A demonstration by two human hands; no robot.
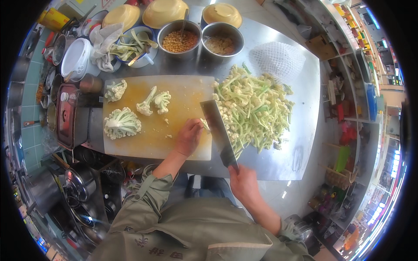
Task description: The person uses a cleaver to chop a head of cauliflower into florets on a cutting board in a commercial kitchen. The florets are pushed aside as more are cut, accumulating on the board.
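Note:
My right hand is closed around the handle of a cleaver, whose broad blade points up and left over the right edge of the cutting board. At the board's right side, my left hand pinches a small piece of cauliflower close to the blade. A big cauliflower chunk lies at the board's left, with a smaller chunk above it. Two florets rest near the upper middle. Right of the board, a large heap of cut cauliflower lies on the metal table.
Behind the board stand a metal pot of yellow beans, another metal pot and an enamel basin with vegetable strips. A white mesh net lies behind the heap. A lidded rectangular container is at the left.

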